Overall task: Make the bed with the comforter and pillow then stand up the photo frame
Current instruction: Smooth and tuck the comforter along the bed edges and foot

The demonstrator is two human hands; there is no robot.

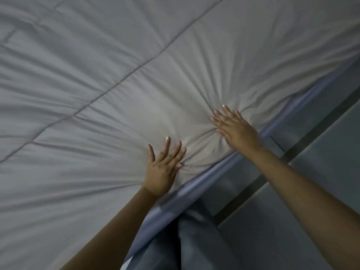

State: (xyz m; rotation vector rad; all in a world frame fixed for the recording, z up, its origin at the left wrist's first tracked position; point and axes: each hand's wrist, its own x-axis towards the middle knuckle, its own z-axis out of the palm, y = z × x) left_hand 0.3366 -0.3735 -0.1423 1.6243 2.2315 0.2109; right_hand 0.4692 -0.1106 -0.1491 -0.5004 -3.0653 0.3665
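A pale grey quilted comforter [120, 78] covers most of the view, with stitched seams and many creases fanning out from its near edge. My left hand [162, 168] lies flat on it, fingers apart, close to that edge. My right hand [234, 129] also presses flat on the comforter, fingers spread, a little farther along the same edge. Folds bunch up between the two hands. A blue-lilac sheet [194, 184] shows as a strip under the comforter's edge. No pillow and no photo frame are in view.
Beyond the bed's edge at the lower right is a grey tiled floor [311, 191] with a dark band [303, 145] running along it. My grey trouser leg [194, 240] stands right against the bed.
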